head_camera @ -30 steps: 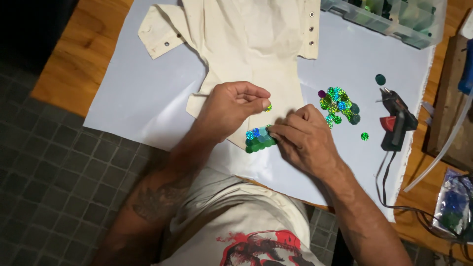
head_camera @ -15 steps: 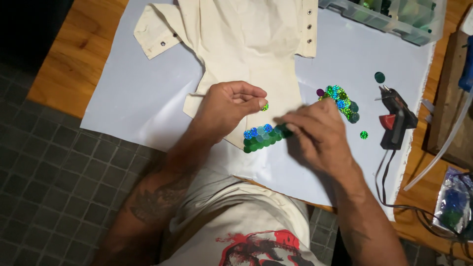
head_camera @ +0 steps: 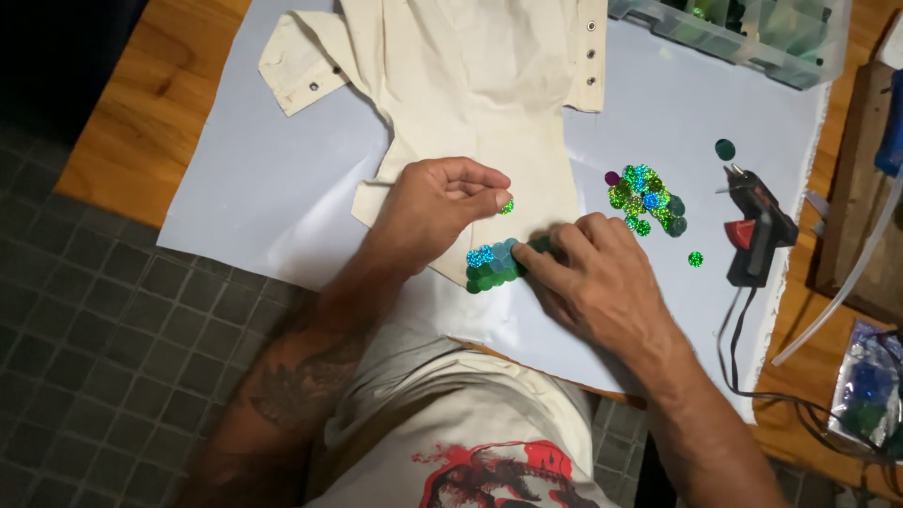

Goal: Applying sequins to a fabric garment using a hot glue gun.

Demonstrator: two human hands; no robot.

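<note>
A cream fabric garment (head_camera: 470, 85) lies spread on a white sheet (head_camera: 273, 207). My left hand (head_camera: 428, 202) rests on the cloth and pinches one small green sequin (head_camera: 506, 207) between thumb and forefinger. My right hand (head_camera: 602, 277) lies flat beside it, fingertips pressing on a patch of green and blue sequins (head_camera: 494, 265) stuck along the garment's lower edge. A loose pile of shiny green, blue and purple sequins (head_camera: 644, 198) sits on the sheet just beyond my right hand.
A black and red glue gun (head_camera: 757, 226) stands at the right, its cord trailing toward me. A clear compartment box (head_camera: 734, 28) is at the back right, a bag of sequins (head_camera: 870, 395) at the right edge. Wooden table (head_camera: 160, 103) lies under the sheet.
My right hand reached toward the loose pile, then came back to press on the sequin patch. My left hand stayed put, still pinching its sequin.
</note>
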